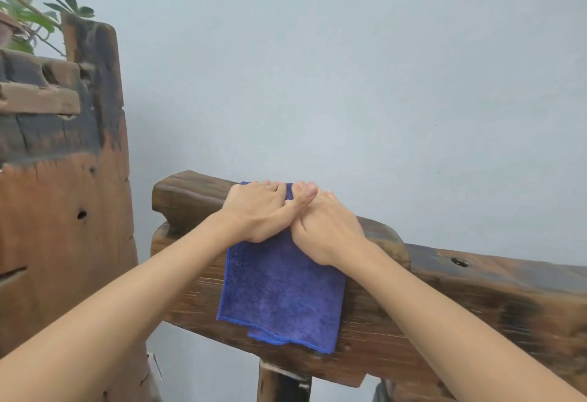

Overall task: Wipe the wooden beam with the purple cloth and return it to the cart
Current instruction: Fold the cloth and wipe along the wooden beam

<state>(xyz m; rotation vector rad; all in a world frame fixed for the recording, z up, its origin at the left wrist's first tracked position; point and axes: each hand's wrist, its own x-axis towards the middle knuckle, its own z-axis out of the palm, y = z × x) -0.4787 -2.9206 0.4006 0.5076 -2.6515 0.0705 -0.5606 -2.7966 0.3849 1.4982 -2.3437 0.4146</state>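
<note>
A dark, weathered wooden beam (444, 300) runs from centre left down to the right edge. The purple cloth (282, 293) is draped over its top and hangs down the near face. My left hand (257, 211) lies flat on the cloth at the beam's top. My right hand (330, 230) presses the cloth right beside it, and the left thumb overlaps the right hand. Both palms press down with the fingers hooked over the far edge of the beam. No cart is in view.
A tall, worn wooden post (63, 211) with stacked planks stands at the left. A potted plant (28, 20) sits on top of it. A plain pale wall (349, 68) fills the background. A wooden leg (282, 382) supports the beam from below.
</note>
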